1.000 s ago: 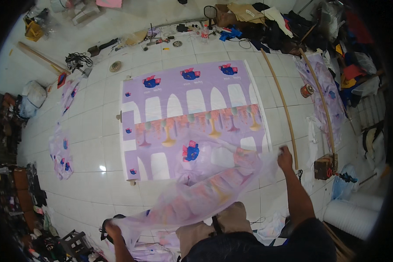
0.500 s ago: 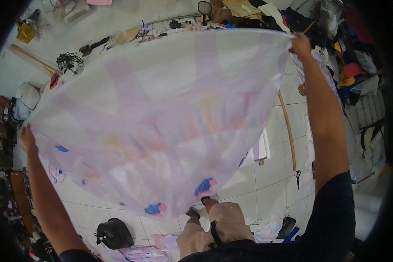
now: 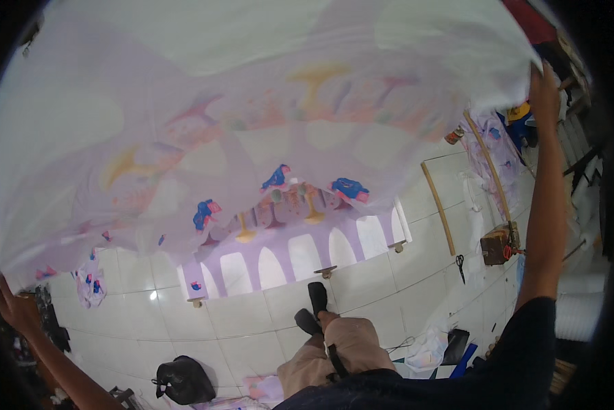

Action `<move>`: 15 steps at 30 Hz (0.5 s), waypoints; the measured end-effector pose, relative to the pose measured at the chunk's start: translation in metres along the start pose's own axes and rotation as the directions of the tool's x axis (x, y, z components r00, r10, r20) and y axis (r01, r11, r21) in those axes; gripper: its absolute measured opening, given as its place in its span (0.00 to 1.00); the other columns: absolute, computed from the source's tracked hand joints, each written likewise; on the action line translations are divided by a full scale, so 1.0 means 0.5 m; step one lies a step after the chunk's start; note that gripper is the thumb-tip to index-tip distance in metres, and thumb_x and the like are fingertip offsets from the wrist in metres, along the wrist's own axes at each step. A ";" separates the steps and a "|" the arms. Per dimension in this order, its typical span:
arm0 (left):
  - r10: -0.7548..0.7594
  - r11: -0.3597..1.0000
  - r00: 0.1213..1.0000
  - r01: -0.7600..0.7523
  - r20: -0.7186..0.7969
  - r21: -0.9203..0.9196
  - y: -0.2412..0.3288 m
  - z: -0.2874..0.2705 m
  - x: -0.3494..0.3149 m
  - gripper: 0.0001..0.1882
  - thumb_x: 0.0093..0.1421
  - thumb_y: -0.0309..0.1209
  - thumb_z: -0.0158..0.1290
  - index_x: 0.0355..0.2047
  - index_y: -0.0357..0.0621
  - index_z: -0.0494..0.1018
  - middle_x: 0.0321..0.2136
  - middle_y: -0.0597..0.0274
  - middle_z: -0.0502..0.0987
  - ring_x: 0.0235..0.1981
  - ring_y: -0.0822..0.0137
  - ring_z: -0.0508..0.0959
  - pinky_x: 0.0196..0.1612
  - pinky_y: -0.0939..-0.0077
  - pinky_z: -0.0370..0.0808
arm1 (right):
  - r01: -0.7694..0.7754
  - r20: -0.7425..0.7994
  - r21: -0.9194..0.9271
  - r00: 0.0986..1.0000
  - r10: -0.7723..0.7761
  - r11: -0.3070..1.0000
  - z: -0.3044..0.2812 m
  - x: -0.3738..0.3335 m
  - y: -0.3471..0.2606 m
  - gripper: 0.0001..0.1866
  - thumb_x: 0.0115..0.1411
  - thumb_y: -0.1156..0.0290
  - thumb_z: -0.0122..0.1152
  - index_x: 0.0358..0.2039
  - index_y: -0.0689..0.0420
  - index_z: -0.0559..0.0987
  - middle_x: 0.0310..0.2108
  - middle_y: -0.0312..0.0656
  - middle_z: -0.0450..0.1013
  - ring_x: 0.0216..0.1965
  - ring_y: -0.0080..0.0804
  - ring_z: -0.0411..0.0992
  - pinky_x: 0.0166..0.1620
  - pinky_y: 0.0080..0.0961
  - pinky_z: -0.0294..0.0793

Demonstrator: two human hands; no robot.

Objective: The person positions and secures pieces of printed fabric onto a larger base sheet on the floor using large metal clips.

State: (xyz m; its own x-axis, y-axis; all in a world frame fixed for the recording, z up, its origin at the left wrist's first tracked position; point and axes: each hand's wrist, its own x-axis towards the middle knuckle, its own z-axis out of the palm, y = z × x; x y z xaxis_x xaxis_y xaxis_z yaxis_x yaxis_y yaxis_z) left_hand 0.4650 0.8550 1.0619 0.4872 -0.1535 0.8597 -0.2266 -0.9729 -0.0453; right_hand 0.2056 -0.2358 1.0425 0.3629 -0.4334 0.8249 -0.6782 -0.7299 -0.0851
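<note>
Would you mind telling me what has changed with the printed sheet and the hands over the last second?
The printed lilac sheet was lifted from near the floor and spread wide; it now billows overhead, filling most of the view. The right hand rose to the upper right, the left hand swung out to the left edge. Both kept their grip on its edges. The matching sheet on the tiled floor stayed flat, as did the black bag.

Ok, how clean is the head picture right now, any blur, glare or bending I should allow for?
Head view: the lifted printed sheet is soft and washed pale across the top; a small glare spot sits on the tiled floor; tile lines bow toward the dark rim; left hand sits dim at the edge, right hand is clearer.
</note>
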 end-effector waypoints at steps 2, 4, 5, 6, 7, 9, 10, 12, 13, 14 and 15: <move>0.062 0.991 0.990 -0.076 0.125 0.109 -0.059 -0.041 -0.179 0.20 0.72 0.29 0.44 0.61 0.34 0.67 0.57 0.47 0.72 0.57 0.54 0.73 0.59 0.64 0.69 | 0.164 -0.001 0.273 0.985 -0.170 0.948 -0.079 -0.162 0.036 0.20 0.66 0.63 0.53 0.57 0.54 0.74 0.50 0.54 0.75 0.52 0.55 0.73 0.51 0.42 0.73; 0.023 0.997 0.983 -0.036 0.180 0.065 -0.051 -0.023 -0.426 0.16 0.70 0.25 0.44 0.56 0.34 0.70 0.54 0.50 0.75 0.56 0.56 0.73 0.60 0.63 0.67 | 0.370 0.064 0.091 0.924 -0.376 0.924 -0.058 -0.327 0.172 0.26 0.52 0.81 0.58 0.54 0.54 0.76 0.48 0.49 0.77 0.49 0.50 0.75 0.51 0.35 0.73; -0.253 0.936 0.904 0.319 0.345 -0.150 0.044 -0.004 -0.528 0.16 0.67 0.20 0.45 0.54 0.34 0.72 0.53 0.50 0.75 0.56 0.53 0.73 0.61 0.62 0.66 | 0.119 0.290 0.234 0.939 -0.186 0.965 -0.071 -0.438 0.163 0.29 0.48 0.87 0.56 0.52 0.54 0.77 0.47 0.49 0.77 0.47 0.50 0.75 0.52 0.34 0.72; -0.298 0.919 0.860 0.375 0.414 -0.118 0.066 -0.007 -0.631 0.18 0.62 0.17 0.47 0.53 0.34 0.72 0.52 0.50 0.76 0.55 0.51 0.73 0.61 0.62 0.66 | 0.089 0.366 0.365 0.902 -0.230 0.927 -0.048 -0.534 0.154 0.28 0.48 0.90 0.53 0.49 0.55 0.78 0.47 0.49 0.77 0.47 0.49 0.75 0.52 0.34 0.72; -0.339 0.882 0.832 0.443 0.439 -0.158 0.074 0.007 -0.705 0.19 0.59 0.15 0.47 0.51 0.34 0.73 0.50 0.48 0.76 0.54 0.50 0.74 0.61 0.62 0.66 | -0.041 0.568 0.320 0.808 -0.157 0.947 -0.030 -0.606 0.113 0.27 0.46 0.93 0.52 0.47 0.57 0.79 0.47 0.48 0.77 0.50 0.47 0.75 0.53 0.33 0.72; -0.282 0.842 0.768 0.485 0.575 -0.236 0.182 0.045 -0.833 0.17 0.56 0.13 0.47 0.46 0.33 0.75 0.47 0.48 0.77 0.53 0.50 0.75 0.59 0.60 0.68 | -0.211 0.672 0.344 0.736 -0.083 0.915 0.011 -0.731 0.149 0.26 0.46 0.92 0.52 0.46 0.58 0.78 0.48 0.48 0.77 0.53 0.48 0.73 0.56 0.32 0.70; -0.290 0.841 0.748 0.496 0.596 -0.213 0.192 0.069 -0.891 0.15 0.57 0.13 0.48 0.43 0.33 0.75 0.45 0.49 0.78 0.52 0.51 0.76 0.59 0.61 0.68 | -0.247 0.718 0.280 0.695 -0.031 0.928 0.053 -0.785 0.166 0.26 0.46 0.92 0.52 0.47 0.57 0.78 0.49 0.48 0.76 0.54 0.49 0.73 0.58 0.34 0.70; -0.333 0.862 0.686 0.499 0.647 -0.085 0.228 0.109 -0.974 0.13 0.59 0.15 0.48 0.43 0.32 0.75 0.44 0.48 0.79 0.51 0.49 0.76 0.58 0.60 0.69 | -0.212 0.708 0.272 0.705 -0.047 0.939 0.107 -0.861 0.174 0.26 0.48 0.90 0.52 0.48 0.57 0.76 0.48 0.50 0.75 0.54 0.50 0.71 0.58 0.37 0.69; -0.357 0.872 0.654 0.490 0.667 -0.014 0.236 0.127 -1.014 0.13 0.59 0.15 0.48 0.44 0.32 0.75 0.44 0.47 0.79 0.51 0.49 0.77 0.59 0.59 0.69 | -0.195 0.722 0.228 0.691 -0.031 0.954 0.136 -0.890 0.164 0.26 0.49 0.90 0.53 0.49 0.56 0.76 0.47 0.50 0.75 0.54 0.51 0.71 0.57 0.38 0.70; -0.349 0.879 0.660 0.477 0.665 -0.012 0.250 0.152 -1.055 0.13 0.59 0.16 0.48 0.44 0.32 0.75 0.45 0.47 0.78 0.51 0.48 0.77 0.59 0.59 0.69 | -0.176 0.718 0.211 0.695 -0.031 0.961 0.165 -0.924 0.175 0.25 0.49 0.89 0.53 0.48 0.56 0.76 0.46 0.50 0.75 0.53 0.51 0.71 0.57 0.39 0.70; -0.340 0.887 0.666 0.462 0.664 -0.010 0.263 0.184 -1.095 0.13 0.60 0.16 0.48 0.44 0.32 0.75 0.45 0.47 0.78 0.51 0.48 0.77 0.59 0.59 0.70 | -0.157 0.715 0.195 0.698 -0.031 0.968 0.202 -0.953 0.187 0.24 0.50 0.89 0.53 0.48 0.56 0.76 0.45 0.50 0.75 0.52 0.51 0.72 0.56 0.39 0.70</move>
State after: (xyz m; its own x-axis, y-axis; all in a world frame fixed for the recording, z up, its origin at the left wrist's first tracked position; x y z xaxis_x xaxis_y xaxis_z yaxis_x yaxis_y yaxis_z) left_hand 0.2459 0.7953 0.5385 0.9617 0.1138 0.2496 0.0162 -0.9319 0.3623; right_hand 0.0337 -0.1509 0.5852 0.7313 -0.6581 0.1792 -0.5889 -0.7418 -0.3207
